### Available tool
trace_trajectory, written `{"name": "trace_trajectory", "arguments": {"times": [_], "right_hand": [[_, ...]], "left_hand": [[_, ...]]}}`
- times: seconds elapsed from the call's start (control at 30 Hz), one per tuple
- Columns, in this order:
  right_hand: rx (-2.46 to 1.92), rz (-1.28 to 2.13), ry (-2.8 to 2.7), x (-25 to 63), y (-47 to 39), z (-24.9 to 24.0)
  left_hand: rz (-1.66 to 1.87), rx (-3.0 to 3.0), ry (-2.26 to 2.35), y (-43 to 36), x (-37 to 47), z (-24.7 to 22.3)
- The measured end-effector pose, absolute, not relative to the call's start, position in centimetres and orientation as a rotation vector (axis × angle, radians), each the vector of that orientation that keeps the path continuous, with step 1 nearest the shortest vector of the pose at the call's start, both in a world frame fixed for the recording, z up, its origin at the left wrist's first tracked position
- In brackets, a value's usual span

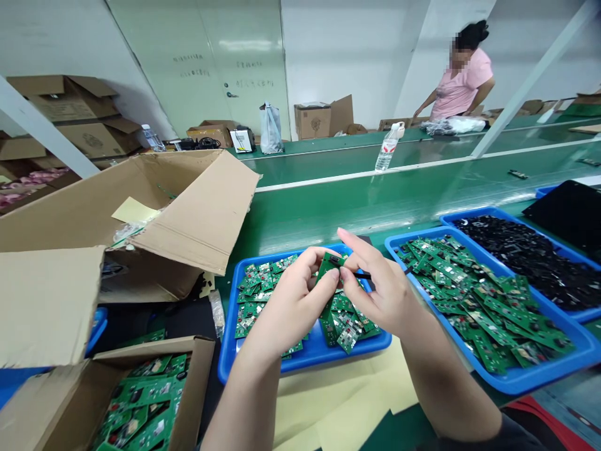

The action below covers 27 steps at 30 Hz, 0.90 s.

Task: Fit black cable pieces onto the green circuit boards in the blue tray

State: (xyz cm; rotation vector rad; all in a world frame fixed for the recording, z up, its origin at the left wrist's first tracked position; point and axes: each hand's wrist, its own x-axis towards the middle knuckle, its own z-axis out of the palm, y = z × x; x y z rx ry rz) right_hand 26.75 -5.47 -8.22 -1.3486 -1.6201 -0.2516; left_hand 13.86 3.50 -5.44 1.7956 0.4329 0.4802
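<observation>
My left hand grips a green circuit board between thumb and fingers, above a blue tray of green boards. My right hand meets it at the board's right side, its thumb and a finger pinched on a thin black piece that crosses the palm side. The index finger of that hand points up and left. A small black part sits at the board's upper end. To the right, a second blue tray holds many green boards.
Black parts fill another blue tray at the right. Open cardboard boxes stand at the left, one holding boards. A water bottle stands beyond the trays. A person in pink works at the far bench.
</observation>
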Motion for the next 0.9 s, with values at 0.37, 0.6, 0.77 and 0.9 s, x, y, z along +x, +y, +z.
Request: {"name": "trace_trajectory", "arguments": {"times": [0.37,0.6,0.77,0.9], "right_hand": [[-1.364,-0.299,-1.621,26.9,-5.4,-8.1],[-1.386,-0.295,-1.631,26.9,-5.4,-8.0],[-1.393,-0.259,-1.6,27.1,-5.6,-8.0],[-1.418,-0.283,-1.563,27.4,-5.6,-7.9]], "left_hand": [[0.492,1.735,0.433,3.5,14.0,-5.4],[0.514,1.723,0.424,3.6,14.3,-5.6],[0.565,1.7,0.444,3.5,14.6,-5.9],[0.582,1.714,0.459,3.6,14.8,-6.2]]}}
